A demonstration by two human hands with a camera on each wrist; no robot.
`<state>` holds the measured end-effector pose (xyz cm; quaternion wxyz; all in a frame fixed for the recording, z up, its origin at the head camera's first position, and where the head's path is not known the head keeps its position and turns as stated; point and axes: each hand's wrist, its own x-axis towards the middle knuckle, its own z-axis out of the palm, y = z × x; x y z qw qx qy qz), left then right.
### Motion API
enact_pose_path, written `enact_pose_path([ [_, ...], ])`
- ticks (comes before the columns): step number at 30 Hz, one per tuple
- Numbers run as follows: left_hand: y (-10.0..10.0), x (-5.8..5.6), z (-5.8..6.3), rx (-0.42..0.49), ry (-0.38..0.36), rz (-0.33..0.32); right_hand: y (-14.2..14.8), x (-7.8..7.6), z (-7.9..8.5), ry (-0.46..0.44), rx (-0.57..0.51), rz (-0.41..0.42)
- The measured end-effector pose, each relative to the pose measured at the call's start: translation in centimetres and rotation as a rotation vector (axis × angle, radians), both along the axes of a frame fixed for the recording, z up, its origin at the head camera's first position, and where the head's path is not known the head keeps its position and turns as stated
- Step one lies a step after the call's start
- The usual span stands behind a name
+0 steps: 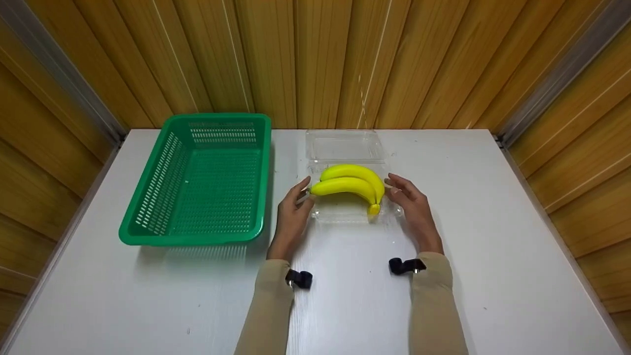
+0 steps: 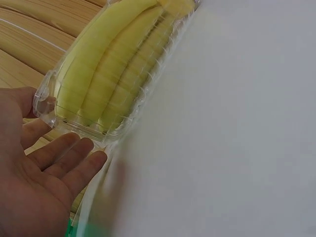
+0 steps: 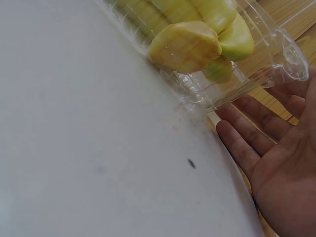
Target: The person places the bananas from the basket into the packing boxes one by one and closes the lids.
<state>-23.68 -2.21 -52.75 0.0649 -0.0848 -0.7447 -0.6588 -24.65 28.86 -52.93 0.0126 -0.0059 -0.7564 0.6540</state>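
Note:
A bunch of yellow bananas (image 1: 345,186) lies in the base of a clear plastic clamshell container (image 1: 340,217), its stem end toward the right front. The container's clear lid (image 1: 345,147) is folded back behind it. My left hand (image 1: 294,212) pinches the left rim between thumb and index finger, its other fingers loosely extended below in the left wrist view. On the opposite side my right hand (image 1: 414,209) pinches the right rim. Through the clear wall, banana tips (image 2: 94,98) show in the left wrist view and the stem end (image 3: 187,47) in the right wrist view.
A green perforated plastic basket (image 1: 192,240) stands on the white table (image 1: 493,276) to the left of the container. Wood-panelled walls (image 1: 320,59) rise behind the table and at both sides.

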Motion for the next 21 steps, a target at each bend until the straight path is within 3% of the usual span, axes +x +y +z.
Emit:
enact_pose_path([
  [8,-0.1,-0.2,-0.2,0.021,0.013,-0.010,0.0,-0.2,0.2,0.001,0.021,-0.001],
  [21,-0.1,-0.2,-0.3,0.058,0.002,-0.018,-0.7,-1.0,0.4,-0.027,-0.057,-0.013],
])
